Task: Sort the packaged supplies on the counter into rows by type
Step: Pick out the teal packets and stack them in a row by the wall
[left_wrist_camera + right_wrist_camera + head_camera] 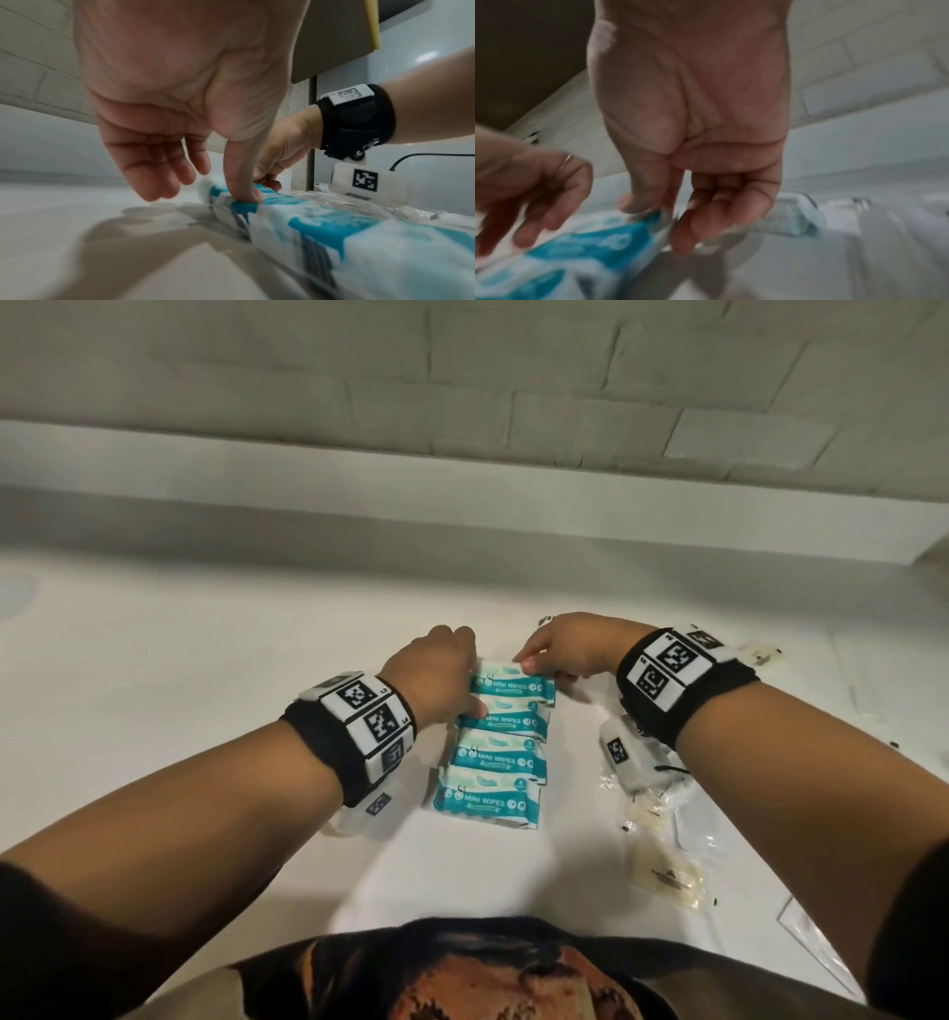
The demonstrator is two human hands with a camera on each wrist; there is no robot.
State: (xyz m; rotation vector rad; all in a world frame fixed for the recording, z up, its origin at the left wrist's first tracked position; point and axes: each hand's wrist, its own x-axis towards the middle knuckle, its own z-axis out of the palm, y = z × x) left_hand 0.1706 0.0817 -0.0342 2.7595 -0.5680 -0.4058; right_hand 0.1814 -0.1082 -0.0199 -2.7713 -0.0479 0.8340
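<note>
Fingers of the right hand [570,644] curl down onto the right end of the farthest wipes pack [513,684], thumb on top and fingertips at the sealed edge, so this grip is pinched on that pack; the right wrist view is blurred but shows the thumb and fingers meeting on the crimped end [664,219]. The left hand [436,670] is at the same pack's left end. In the left wrist view its thumb [244,182] presses straight down on the pack edge while the other fingers [159,172] hang loose and spread above the desk [205,660], so this grip is apart, only pressing, not clamped.

That pack lies flat at the far end of a column of four teal and white packs marked "MINI WIPES". The second pack [506,719], third pack [495,757] and nearest pack [488,801] follow toward the person, each overlapping or touching the next.

To the right of the column, under and beside the right forearm, lie clear plastic packets [667,870] with pale contents, loosely scattered. More clear wrappers [765,654] sit farther right, beyond the right wrist. Both wrists carry black bands with square coded markers [369,716].
</note>
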